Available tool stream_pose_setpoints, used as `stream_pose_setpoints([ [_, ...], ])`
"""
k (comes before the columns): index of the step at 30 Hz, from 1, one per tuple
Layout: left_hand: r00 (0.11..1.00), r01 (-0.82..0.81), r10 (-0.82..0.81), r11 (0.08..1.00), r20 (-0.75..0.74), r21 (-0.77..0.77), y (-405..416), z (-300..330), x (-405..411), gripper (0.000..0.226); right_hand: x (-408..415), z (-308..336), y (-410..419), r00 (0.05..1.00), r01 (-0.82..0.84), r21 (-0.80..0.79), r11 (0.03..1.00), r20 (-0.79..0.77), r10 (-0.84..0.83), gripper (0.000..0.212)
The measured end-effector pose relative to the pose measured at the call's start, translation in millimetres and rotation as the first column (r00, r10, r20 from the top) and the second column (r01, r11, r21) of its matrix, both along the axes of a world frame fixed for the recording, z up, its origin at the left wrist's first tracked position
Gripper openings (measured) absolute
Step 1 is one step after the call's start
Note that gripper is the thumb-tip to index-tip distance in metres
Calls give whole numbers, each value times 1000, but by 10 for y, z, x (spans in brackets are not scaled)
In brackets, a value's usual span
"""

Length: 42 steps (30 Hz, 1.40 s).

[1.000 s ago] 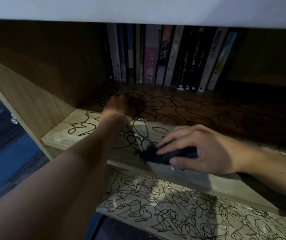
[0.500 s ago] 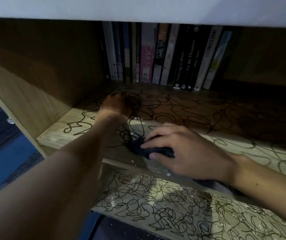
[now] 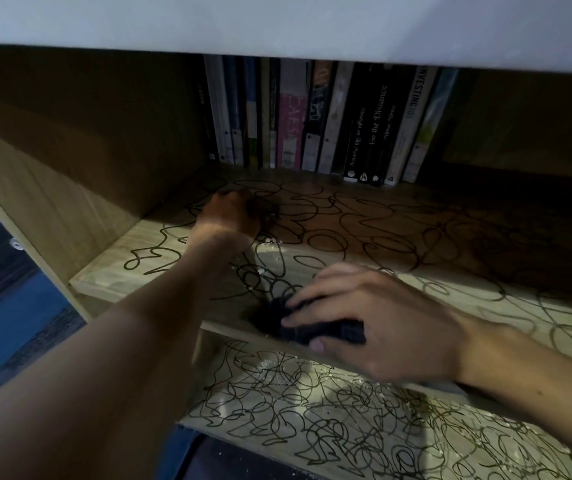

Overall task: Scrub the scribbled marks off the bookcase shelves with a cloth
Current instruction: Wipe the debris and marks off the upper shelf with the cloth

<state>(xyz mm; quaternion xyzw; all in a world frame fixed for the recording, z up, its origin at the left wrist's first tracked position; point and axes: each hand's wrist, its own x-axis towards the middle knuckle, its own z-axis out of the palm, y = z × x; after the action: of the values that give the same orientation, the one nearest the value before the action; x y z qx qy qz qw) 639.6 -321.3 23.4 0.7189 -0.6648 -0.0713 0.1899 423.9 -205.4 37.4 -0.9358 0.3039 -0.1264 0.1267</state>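
Observation:
The wooden bookcase shelf (image 3: 416, 237) is covered in looping black scribbles. My right hand (image 3: 388, 323) presses a dark cloth (image 3: 326, 332) flat onto the shelf at its front edge, fingers spread over it. My left hand (image 3: 232, 213) reaches deeper in at the left, curled into a fist that rests on the shelf among the marks. A lower shelf (image 3: 312, 427) below the front edge carries denser scribbles and pale crumbs. White flecks lie on the upper shelf between my two hands.
A row of upright books (image 3: 312, 126) stands at the back of the shelf. The wooden side panel (image 3: 52, 185) closes the left. A white board (image 3: 277, 22) hangs low overhead. Blue floor (image 3: 7, 323) shows at the left.
My right hand has slid the cloth a little leftward along the shelf's front edge. My left hand has stayed in the same spot.

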Motion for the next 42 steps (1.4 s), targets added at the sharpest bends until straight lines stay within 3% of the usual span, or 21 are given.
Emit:
stream_pose_setpoints([
  [6,1000,8,-8,1000,1,21,-25,-6,14,33,-242,100,31,992,-94,132,987,95,82,30],
  [10,1000,-4,4,999,4,45,-21,2,9,36,-653,244,-202,956,193,274,942,164,-244,27],
  [14,1000,-12,12,999,-10,37,6,2,-25,36,-1071,117,-653,816,554,64,830,153,-557,37],
  [18,1000,-5,6,999,-29,36,13,70,52,34,-1093,15,-1141,721,681,70,729,112,-684,33],
  [22,996,-7,10,999,-88,39,-68,190,276,30,-729,15,-1593,723,681,124,722,46,-689,33],
  [28,998,-55,53,986,18,158,-138,12,480,32,24,-25,-1971,791,609,71,790,12,-611,34],
  [39,991,-69,79,993,-112,94,-9,97,464,32,868,46,-2220,854,521,37,853,0,-521,34],
  [42,993,-62,66,997,-98,50,53,114,445,29,1019,108,-2355,849,527,-17,850,69,-525,35],
])
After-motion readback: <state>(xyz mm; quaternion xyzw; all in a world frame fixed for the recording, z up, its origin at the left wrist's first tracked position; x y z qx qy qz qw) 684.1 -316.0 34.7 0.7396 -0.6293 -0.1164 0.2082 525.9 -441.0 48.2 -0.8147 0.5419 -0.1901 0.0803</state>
